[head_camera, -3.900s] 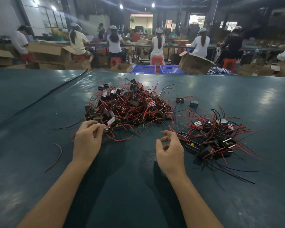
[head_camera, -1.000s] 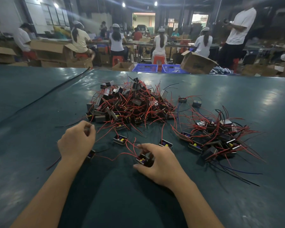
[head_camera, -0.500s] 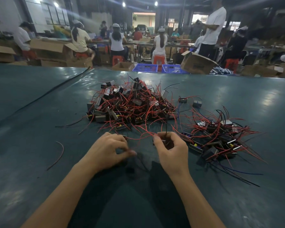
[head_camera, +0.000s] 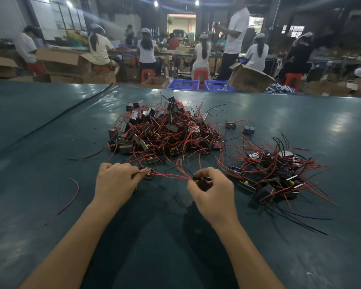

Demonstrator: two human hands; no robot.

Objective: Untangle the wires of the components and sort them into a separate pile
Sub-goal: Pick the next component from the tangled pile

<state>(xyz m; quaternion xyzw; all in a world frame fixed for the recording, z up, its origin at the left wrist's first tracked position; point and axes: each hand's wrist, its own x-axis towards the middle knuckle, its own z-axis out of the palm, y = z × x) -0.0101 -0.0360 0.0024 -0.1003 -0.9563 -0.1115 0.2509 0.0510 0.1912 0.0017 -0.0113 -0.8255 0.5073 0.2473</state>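
Two blue plastic baskets [head_camera: 183, 84] sit at twelve o'clock beyond the green table [head_camera: 50, 132]; an open cardboard box [head_camera: 248, 79] tilts at one o'clock. Workers [head_camera: 146, 51] on red stools [head_camera: 147, 75] sit behind, one person [head_camera: 236, 28] standing.

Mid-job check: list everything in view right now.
Tangled pile: one, black components with red wires, table centre.
Sorted pile: one, same parts, right.
Loose components: two, black, behind the piles' gap.
Stray wire: one, red, table left.
Table: one, dark teal.
Baskets: two, blue, past far edge.
Cardboard box: one, brown, beside baskets.
Held component: one, black, front centre.
Taut wires: red, count unclear, front centre.
Left hand: pinches taut wires.
Right hand: grips held component.
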